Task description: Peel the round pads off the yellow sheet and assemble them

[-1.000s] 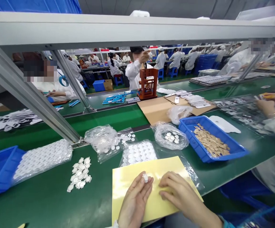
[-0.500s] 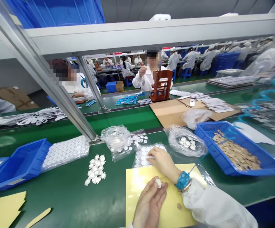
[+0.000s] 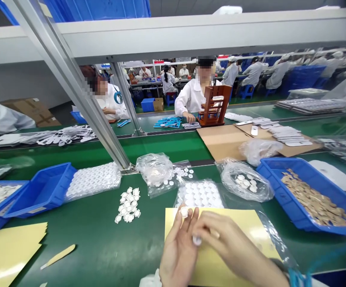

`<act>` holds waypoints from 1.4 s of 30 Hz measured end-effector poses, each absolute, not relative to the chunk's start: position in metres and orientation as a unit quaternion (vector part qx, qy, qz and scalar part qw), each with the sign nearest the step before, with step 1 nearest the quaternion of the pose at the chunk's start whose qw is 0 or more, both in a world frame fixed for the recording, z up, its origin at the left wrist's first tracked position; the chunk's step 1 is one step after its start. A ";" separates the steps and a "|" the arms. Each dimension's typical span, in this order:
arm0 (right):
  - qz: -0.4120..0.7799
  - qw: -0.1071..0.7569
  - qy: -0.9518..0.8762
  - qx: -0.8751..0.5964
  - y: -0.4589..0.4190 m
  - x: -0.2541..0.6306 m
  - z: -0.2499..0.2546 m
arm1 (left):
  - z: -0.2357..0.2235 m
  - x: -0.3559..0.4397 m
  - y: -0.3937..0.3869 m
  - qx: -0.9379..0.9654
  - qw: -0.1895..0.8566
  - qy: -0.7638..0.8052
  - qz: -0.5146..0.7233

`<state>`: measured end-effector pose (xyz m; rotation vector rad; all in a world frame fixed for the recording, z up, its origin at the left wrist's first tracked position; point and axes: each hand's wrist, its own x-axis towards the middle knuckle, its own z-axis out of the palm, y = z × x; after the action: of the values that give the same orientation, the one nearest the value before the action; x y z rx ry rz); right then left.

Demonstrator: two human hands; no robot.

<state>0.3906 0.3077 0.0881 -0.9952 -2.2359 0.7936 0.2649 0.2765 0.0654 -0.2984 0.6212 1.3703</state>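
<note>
My left hand (image 3: pixel 180 247) is palm up over a yellow sheet (image 3: pixel 235 271), holding a small white round part (image 3: pixel 184 211) at its fingertips. Close beside it, my right hand (image 3: pixel 220 235) pinches a small white disc (image 3: pixel 196 240) between thumb and fingers, somewhat blurred by motion. Just beyond the yellow sheet lies a clear-bagged sheet of white discs (image 3: pixel 201 193) in rows. A loose pile of similar white round parts (image 3: pixel 128 205) lies on the green table to the left of my hands.
Right stands a blue bin (image 3: pixel 304 229) of brown pieces. Bags with white discs (image 3: pixel 244 181) lie behind the sheet. Left are blue bins (image 3: pixel 43 191), a bubbled white pack (image 3: pixel 93 181), yellow sheets (image 3: pixel 14 251) and a knife-like tool (image 3: pixel 59 255). A metal post (image 3: pixel 80 91) rises ahead. Co-workers sit opposite.
My right hand has come back from the sheet of discs to my left hand, now with a white disc in its fingers. My left hand has opened out more. The view has shifted slightly.
</note>
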 end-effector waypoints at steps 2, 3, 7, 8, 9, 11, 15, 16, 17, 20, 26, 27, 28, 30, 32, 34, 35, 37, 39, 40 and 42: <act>0.242 0.305 -0.856 -0.339 0.290 0.388 0.091 | 0.078 0.264 0.277 -0.144 0.732 0.252 0.616; 0.207 0.320 -0.860 -0.339 0.284 0.387 0.091 | 0.083 0.265 0.277 -0.144 0.735 0.242 0.617; 0.178 0.355 -0.845 -0.357 0.273 0.393 0.089 | 0.099 0.267 0.270 -0.109 0.732 0.207 0.639; 0.182 0.366 -0.839 -0.359 0.271 0.395 0.089 | 0.102 0.268 0.268 -0.096 0.732 0.197 0.645; 0.185 0.378 -0.833 -0.359 0.269 0.396 0.089 | 0.104 0.268 0.266 -0.083 0.733 0.187 0.649; 0.187 0.398 -0.826 -0.354 0.266 0.397 0.090 | 0.107 0.269 0.263 -0.054 0.732 0.172 0.657; 0.166 0.428 -0.820 -0.341 0.262 0.395 0.092 | 0.111 0.271 0.258 -0.011 0.734 0.164 0.659; 0.155 0.435 -0.821 -0.336 0.261 0.395 0.094 | 0.112 0.271 0.257 -0.004 0.736 0.167 0.656; 0.146 0.443 -0.821 -0.330 0.261 0.396 0.097 | 0.113 0.271 0.256 0.004 0.737 0.173 0.654; 0.127 0.461 -0.818 -0.321 0.262 0.404 0.110 | 0.117 0.269 0.252 0.049 0.734 0.214 0.642; 0.101 0.465 -0.819 -0.320 0.269 0.415 0.134 | 0.116 0.266 0.246 0.097 0.762 0.277 0.577; 0.099 0.466 -0.821 -0.315 0.270 0.414 0.137 | 0.114 0.266 0.246 0.101 0.767 0.278 0.570; 0.095 0.468 -0.822 -0.311 0.272 0.412 0.138 | 0.113 0.267 0.245 0.107 0.770 0.278 0.564; 0.089 0.470 -0.824 -0.305 0.274 0.410 0.141 | 0.111 0.267 0.244 0.123 0.775 0.273 0.557; 0.087 0.471 -0.824 -0.304 0.275 0.408 0.142 | 0.110 0.267 0.244 0.136 0.777 0.266 0.554; 0.089 0.470 -0.824 -0.305 0.275 0.408 0.142 | 0.110 0.267 0.244 0.143 0.778 0.258 0.554; 0.089 0.470 -0.824 -0.305 0.275 0.408 0.141 | 0.110 0.267 0.244 0.146 0.779 0.256 0.554; 0.087 0.467 -0.825 -0.307 0.274 0.408 0.141 | 0.109 0.268 0.244 0.151 0.780 0.253 0.553; 0.084 0.469 -0.823 -0.308 0.274 0.408 0.140 | 0.108 0.268 0.244 0.155 0.780 0.253 0.552; 0.083 0.470 -0.823 -0.308 0.274 0.408 0.139 | 0.108 0.268 0.244 0.156 0.779 0.254 0.552; 0.082 0.473 -0.821 -0.310 0.274 0.408 0.139 | 0.108 0.269 0.244 0.156 0.777 0.256 0.553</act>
<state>0.4078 0.2741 0.1387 -0.7581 -2.0086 0.2003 0.2686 0.2438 0.1077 0.3370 0.5527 1.1968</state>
